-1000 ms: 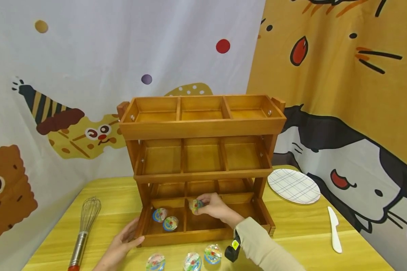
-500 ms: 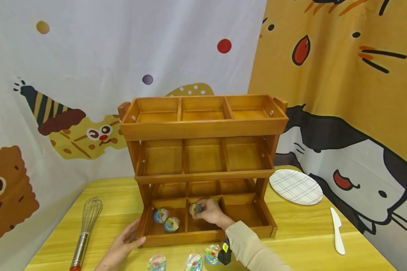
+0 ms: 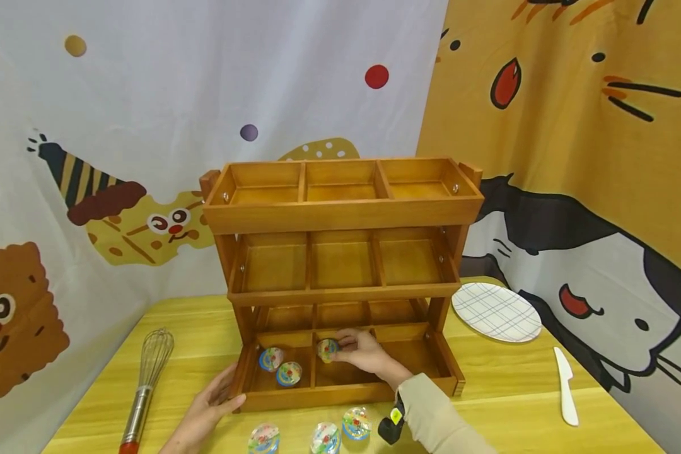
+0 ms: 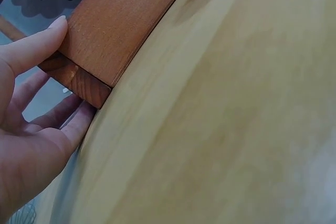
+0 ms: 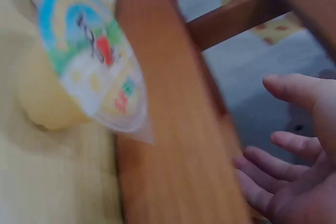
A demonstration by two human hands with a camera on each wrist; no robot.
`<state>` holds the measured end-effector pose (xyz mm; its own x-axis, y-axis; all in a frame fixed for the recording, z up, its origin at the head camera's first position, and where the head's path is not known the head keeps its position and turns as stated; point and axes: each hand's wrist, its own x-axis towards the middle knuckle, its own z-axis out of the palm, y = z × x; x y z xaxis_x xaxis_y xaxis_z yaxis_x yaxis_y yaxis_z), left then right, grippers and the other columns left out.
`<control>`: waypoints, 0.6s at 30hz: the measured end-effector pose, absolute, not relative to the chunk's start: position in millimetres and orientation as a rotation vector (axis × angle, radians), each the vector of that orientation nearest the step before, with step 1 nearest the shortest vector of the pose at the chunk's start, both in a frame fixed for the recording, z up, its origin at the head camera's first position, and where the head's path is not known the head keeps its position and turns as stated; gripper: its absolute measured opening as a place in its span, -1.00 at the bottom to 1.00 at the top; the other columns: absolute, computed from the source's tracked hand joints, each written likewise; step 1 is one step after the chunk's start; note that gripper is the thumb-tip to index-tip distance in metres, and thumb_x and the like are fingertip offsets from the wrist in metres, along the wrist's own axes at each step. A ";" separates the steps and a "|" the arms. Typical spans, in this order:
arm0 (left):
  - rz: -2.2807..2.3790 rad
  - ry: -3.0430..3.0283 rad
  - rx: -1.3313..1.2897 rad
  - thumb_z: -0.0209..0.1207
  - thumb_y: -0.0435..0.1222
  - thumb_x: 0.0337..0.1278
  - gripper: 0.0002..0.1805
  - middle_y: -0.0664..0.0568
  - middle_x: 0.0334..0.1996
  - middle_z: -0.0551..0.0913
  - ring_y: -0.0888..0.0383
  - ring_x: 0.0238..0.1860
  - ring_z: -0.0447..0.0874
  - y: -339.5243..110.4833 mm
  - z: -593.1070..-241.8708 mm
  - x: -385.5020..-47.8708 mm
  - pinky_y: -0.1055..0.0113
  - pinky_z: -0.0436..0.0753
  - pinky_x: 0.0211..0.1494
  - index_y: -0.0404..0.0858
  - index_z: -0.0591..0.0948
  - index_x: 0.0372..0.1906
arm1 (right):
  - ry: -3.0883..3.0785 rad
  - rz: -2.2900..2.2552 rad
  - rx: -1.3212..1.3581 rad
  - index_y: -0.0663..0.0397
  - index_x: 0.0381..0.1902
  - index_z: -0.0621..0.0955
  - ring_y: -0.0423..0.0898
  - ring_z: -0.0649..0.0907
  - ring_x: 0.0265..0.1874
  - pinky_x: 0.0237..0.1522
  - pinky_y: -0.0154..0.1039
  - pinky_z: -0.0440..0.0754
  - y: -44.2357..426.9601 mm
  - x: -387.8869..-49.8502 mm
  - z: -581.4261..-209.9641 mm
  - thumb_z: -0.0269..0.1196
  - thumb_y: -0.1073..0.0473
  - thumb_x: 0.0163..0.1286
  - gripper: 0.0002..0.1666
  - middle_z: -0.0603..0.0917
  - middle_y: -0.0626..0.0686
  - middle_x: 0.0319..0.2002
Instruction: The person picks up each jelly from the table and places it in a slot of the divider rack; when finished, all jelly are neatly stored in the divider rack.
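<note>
On a yellow desk [image 3: 91, 378] before cartoon-printed curtains [image 3: 164, 75], the left hand [image 3: 207, 405] grips a wooden rack [image 3: 340, 216]; the right hand [image 3: 369, 354], fingers parted and holding nothing, is just beside a lidded cup [image 3: 326, 350] in the bottom middle compartment [image 3: 340, 374].

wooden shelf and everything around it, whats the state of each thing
Wooden shelf, upright on the table
Two left cups, closed, in the bottom tier's left compartment
Middle cup, in that tier's middle compartment
Three front cups, closed, on the table before the shelf
Whisk, lying flat
Plate, lying flat
Knife, lying flat
Left grip, holding the shelf's lower left corner
Right grip, beside the middle cup, appears to hold nothing
</note>
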<state>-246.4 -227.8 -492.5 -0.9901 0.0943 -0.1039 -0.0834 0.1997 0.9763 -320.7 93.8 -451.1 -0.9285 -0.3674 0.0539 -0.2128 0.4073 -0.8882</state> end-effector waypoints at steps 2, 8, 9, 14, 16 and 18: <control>1.912 2.313 0.011 0.15 -0.17 0.03 -0.22 -0.33 0.32 0.03 -0.39 0.28 -0.02 -227.1 -491.9 -246.5 -0.25 0.27 0.13 -0.13 0.05 0.34 | 2.490 -1.576 -0.562 0.24 0.12 0.39 0.09 0.52 -0.07 -0.14 -0.11 0.57 103.5 -312.1 -443.9 0.28 0.03 0.10 -0.32 0.51 0.27 0.00; 1.915 2.295 0.023 0.14 -0.16 0.05 -0.22 -0.33 0.32 0.01 -0.39 0.28 -0.03 -226.2 -493.8 -246.4 -0.29 0.26 0.12 -0.15 0.03 0.34 | 2.265 -1.725 -0.663 0.26 0.09 0.40 -0.09 0.58 -0.14 -0.10 -0.12 0.58 138.6 -274.2 -436.3 0.19 0.07 0.21 -0.45 0.55 0.25 -0.06; 1.916 2.294 0.021 0.14 -0.17 0.05 -0.22 -0.31 0.32 0.02 -0.38 0.28 -0.03 -226.6 -494.1 -246.8 -0.28 0.27 0.11 -0.14 0.03 0.34 | 2.195 -1.765 -0.681 0.29 0.07 0.40 -0.12 0.60 -0.16 -0.10 -0.12 0.59 143.8 -268.1 -437.9 0.17 0.10 0.22 -0.48 0.57 0.24 -0.07; 1.922 2.286 0.002 0.14 -0.16 0.04 -0.23 -0.26 0.32 0.04 -0.33 0.29 0.01 -228.6 -494.1 -248.7 -0.23 0.32 0.10 -0.11 0.04 0.34 | 1.970 -1.873 -0.805 0.49 0.03 0.37 -0.14 0.62 -0.16 -0.09 -0.22 0.60 158.8 -243.2 -453.0 0.09 0.28 0.26 -0.56 0.57 0.32 -0.09; 1.925 2.278 0.005 0.14 -0.16 0.04 -0.22 -0.26 0.33 0.04 -0.33 0.29 0.01 -228.5 -493.7 -248.2 -0.22 0.32 0.11 -0.11 0.04 0.34 | 2.003 -1.825 -0.846 0.47 0.02 0.38 -0.11 0.59 -0.10 -0.08 -0.31 0.58 160.1 -237.0 -459.3 0.10 0.29 0.24 -0.56 0.51 0.40 -0.05; 1.927 2.271 0.005 0.14 -0.16 0.04 -0.22 -0.27 0.33 0.03 -0.33 0.29 0.00 -228.0 -493.6 -247.2 -0.23 0.32 0.10 -0.11 0.04 0.34 | 2.075 -1.748 -0.866 0.40 0.03 0.40 -0.08 0.56 -0.07 -0.08 -0.36 0.56 159.7 -233.1 -465.2 0.16 0.26 0.21 -0.54 0.46 0.43 -0.01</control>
<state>-247.2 -228.0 -493.6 -0.9867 0.1077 -0.1219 -0.1028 0.1682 0.9804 -233.1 159.7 -465.2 -0.7760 -0.6116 0.1544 -0.2561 0.0817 -0.9632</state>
